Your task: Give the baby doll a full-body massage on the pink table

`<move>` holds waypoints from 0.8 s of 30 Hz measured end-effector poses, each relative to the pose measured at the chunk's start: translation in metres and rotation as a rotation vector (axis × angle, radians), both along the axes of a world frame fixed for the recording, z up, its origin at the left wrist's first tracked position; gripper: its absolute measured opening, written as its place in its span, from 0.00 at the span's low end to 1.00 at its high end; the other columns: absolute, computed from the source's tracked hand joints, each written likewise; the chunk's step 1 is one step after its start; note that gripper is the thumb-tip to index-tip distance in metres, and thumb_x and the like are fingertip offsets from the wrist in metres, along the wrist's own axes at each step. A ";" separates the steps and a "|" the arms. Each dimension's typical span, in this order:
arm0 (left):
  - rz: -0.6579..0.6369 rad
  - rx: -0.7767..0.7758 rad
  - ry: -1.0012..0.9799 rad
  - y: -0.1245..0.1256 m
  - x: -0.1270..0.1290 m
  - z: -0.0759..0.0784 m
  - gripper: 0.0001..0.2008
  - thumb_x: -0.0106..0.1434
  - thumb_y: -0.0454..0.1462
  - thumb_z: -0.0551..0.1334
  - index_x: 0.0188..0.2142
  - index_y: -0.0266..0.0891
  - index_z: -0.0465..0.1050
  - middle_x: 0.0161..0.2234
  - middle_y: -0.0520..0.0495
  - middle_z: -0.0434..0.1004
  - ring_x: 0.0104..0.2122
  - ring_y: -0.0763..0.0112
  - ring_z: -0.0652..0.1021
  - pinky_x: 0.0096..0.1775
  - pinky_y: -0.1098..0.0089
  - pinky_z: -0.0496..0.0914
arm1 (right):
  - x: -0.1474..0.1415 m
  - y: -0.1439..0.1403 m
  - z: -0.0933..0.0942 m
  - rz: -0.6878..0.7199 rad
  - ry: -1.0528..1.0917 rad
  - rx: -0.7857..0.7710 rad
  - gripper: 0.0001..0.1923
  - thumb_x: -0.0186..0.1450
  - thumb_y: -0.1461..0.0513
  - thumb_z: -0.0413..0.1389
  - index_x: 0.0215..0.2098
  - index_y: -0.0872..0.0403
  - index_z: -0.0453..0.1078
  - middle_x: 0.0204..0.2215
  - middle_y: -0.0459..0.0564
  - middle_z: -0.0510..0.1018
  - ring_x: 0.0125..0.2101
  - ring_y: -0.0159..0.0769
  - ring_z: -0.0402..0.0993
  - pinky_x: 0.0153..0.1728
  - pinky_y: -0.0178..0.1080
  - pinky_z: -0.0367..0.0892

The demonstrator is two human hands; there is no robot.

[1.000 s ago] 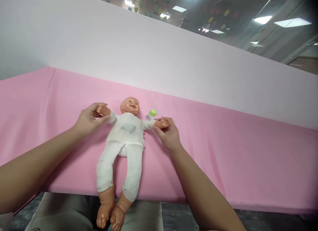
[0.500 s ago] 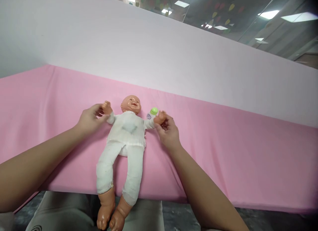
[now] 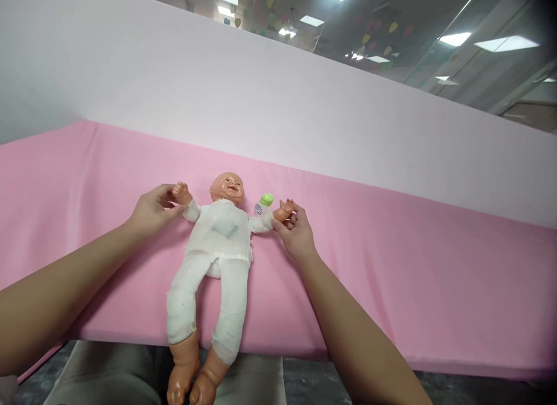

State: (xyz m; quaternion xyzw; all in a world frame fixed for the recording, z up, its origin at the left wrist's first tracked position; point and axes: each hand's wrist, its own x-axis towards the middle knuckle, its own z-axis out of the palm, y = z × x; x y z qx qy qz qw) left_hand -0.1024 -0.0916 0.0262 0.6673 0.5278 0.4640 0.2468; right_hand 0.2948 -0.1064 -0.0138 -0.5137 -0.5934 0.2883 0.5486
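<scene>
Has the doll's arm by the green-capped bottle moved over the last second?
Yes. The doll's arm, held by the right hand, has lifted slightly: its fist was below the bottle's cap, now nearly level with it.

A single head-worn camera looks forward and down from close above the table covered in pink cloth (image 3: 391, 277), tilted so its far edge slopes. Both forearms enter from the bottom; the white partition wall (image 3: 261, 97) fills the upper view.
</scene>
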 end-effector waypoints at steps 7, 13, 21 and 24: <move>-0.518 0.291 0.414 -0.018 0.018 -0.003 0.16 0.70 0.43 0.62 0.53 0.46 0.82 0.50 0.46 0.85 0.48 0.59 0.83 0.53 0.60 0.76 | -0.054 -0.045 0.021 0.326 -0.614 0.428 0.19 0.67 0.68 0.57 0.53 0.47 0.75 0.51 0.51 0.82 0.53 0.44 0.78 0.57 0.53 0.76; -0.316 0.163 0.324 -0.014 0.015 -0.007 0.20 0.66 0.47 0.66 0.55 0.48 0.80 0.52 0.47 0.85 0.49 0.57 0.82 0.51 0.60 0.76 | -0.049 -0.035 0.014 0.233 -0.617 0.349 0.20 0.69 0.63 0.60 0.58 0.44 0.75 0.53 0.50 0.83 0.52 0.44 0.80 0.57 0.53 0.76; 0.255 -0.167 0.101 0.012 -0.019 0.001 0.37 0.61 0.49 0.68 0.67 0.47 0.64 0.46 0.45 0.84 0.43 0.56 0.82 0.42 0.61 0.74 | 0.016 0.007 -0.004 -0.096 -0.104 -0.081 0.45 0.66 0.50 0.66 0.75 0.48 0.53 0.47 0.54 0.84 0.41 0.45 0.82 0.48 0.52 0.79; 0.226 -0.284 0.063 0.028 -0.036 -0.009 0.32 0.59 0.48 0.69 0.61 0.42 0.70 0.41 0.45 0.84 0.36 0.58 0.81 0.36 0.63 0.71 | 0.036 0.016 -0.013 -0.076 -0.092 -0.240 0.45 0.63 0.50 0.68 0.72 0.51 0.57 0.41 0.53 0.85 0.37 0.45 0.81 0.45 0.54 0.79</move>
